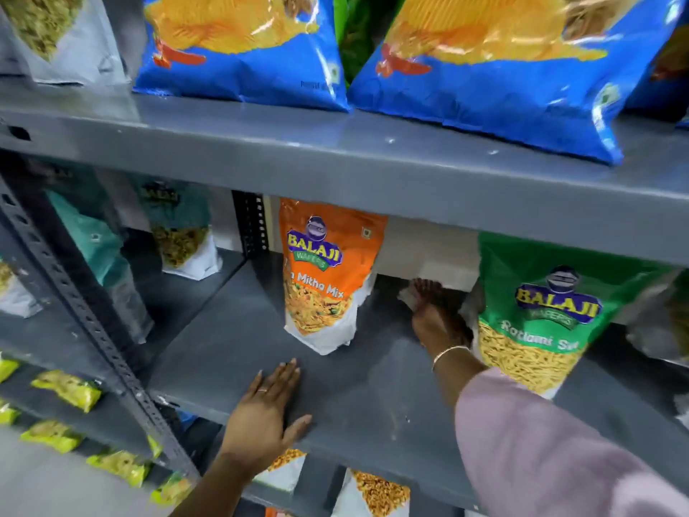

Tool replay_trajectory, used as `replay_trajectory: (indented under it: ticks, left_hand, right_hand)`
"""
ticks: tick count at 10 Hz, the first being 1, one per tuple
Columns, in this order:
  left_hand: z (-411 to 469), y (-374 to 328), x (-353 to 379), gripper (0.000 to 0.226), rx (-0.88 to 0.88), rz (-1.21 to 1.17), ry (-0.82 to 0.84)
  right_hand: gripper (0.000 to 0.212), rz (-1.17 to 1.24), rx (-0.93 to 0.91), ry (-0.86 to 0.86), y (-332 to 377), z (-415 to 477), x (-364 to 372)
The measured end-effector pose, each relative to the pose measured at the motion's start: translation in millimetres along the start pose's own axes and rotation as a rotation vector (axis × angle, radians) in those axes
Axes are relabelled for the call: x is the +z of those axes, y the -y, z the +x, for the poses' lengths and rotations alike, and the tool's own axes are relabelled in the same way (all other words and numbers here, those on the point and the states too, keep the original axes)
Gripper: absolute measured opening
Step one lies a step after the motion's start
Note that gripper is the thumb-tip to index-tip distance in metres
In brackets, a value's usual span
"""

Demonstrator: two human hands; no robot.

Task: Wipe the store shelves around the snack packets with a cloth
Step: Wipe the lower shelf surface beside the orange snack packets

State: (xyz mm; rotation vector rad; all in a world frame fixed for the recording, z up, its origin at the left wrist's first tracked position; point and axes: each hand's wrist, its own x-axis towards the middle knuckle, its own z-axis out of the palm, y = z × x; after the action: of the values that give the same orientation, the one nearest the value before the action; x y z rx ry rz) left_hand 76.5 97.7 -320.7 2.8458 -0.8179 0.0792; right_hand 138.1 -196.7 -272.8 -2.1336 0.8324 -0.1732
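Observation:
My right hand (434, 315) reaches deep onto the middle grey shelf (354, 375) and presses a pale cloth (408, 298) against its back. It works in the gap between an orange snack packet (324, 274) and a green snack packet (537, 311), both standing upright. The cloth is mostly hidden under my fingers. My left hand (264, 408) lies flat, fingers together, on the shelf's front edge, holding nothing.
Two blue chip bags (242, 46) (503, 65) lie on the shelf above (335, 154). Teal and white packets (179, 229) stand in the left bay behind a perforated upright (85, 311). Yellow-green packets (67, 389) fill lower left shelves; more packets (376, 494) sit below.

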Motion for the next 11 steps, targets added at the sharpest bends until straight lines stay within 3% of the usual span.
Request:
replay_trajectory:
  ticks: [1,2,4,6,7,8,9,10,11]
  left_hand:
    - [1,2,2,0.070,0.013,-0.004,-0.033]
    - [1,2,3,0.068,0.022,0.010,-0.044]
    - [2,1,7,0.072,0.017,-0.012,-0.080]
    - [2,5,15,0.079,0.026,0.010,-0.057]
    - [3,5,16,0.078,0.019,0.010,-0.052]
    - [4,7,18,0.079,0.023,0.016,-0.042]
    - [5,8,20,0.079,0.018,0.012,-0.043]
    - [5,8,20,0.079,0.021,0.016,-0.042]
    - [4,8,19,0.078,0.024,0.010,-0.041]
  right_hand:
    - [0.046,-0.243,-0.132,0.012,-12,16,16]
    - [0.048,-0.335,-0.328,-0.025,-16,13,13]
    - [0.049,-0.518,-0.424,0.113,-44,-55,21]
    - [0.055,-0.411,-0.614,0.081,-81,-178,-3]
    - [0.042,-0.283,-0.576,0.266,-88,-212,-16]
    - [0.050,0.208,-0.394,0.424,-59,-204,-41]
    - [0.028,0.114,-0.340,0.099,-32,-145,-48]
    - [0.035,-0.409,-0.326,0.106,-28,-110,-25]
    - [0.044,-0.555,-0.342,0.108,-43,-125,10]
